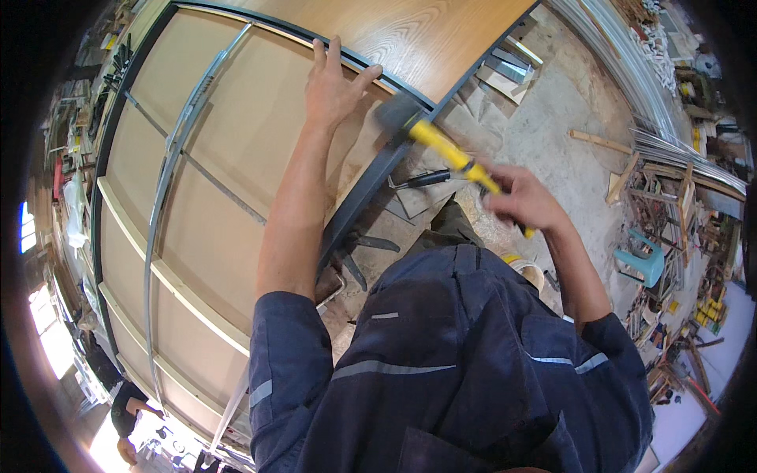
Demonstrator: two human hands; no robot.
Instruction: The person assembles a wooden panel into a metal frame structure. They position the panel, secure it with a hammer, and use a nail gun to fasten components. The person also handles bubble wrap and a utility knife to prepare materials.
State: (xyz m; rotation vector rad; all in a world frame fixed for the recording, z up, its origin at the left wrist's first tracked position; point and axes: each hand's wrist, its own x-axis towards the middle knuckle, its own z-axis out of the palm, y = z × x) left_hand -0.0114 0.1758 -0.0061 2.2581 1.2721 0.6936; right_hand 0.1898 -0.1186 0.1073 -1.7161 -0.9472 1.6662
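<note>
My right hand (524,201) is wrapped round the yellow handle of a mallet (445,147). The mallet's black head is blurred and hangs by the corner of a dark frame (359,193). With its fingers spread, my left hand (335,91) rests on the far edge of that frame, where it meets a wood-grain panel (418,35). Inside the frame lie beige board (229,91) and pale wooden battens (189,292). A long bent metal strip (169,158) runs across them. Whether the mallet touches the frame I cannot tell.
A black-handled tool (426,180) lies beyond the frame's right side. On the concrete floor are offcuts (509,71), long metal profiles (631,71) and a turquoise stool (643,258). A bucket (524,272) stands beside me. Another person's arm (138,406) shows at the lower left.
</note>
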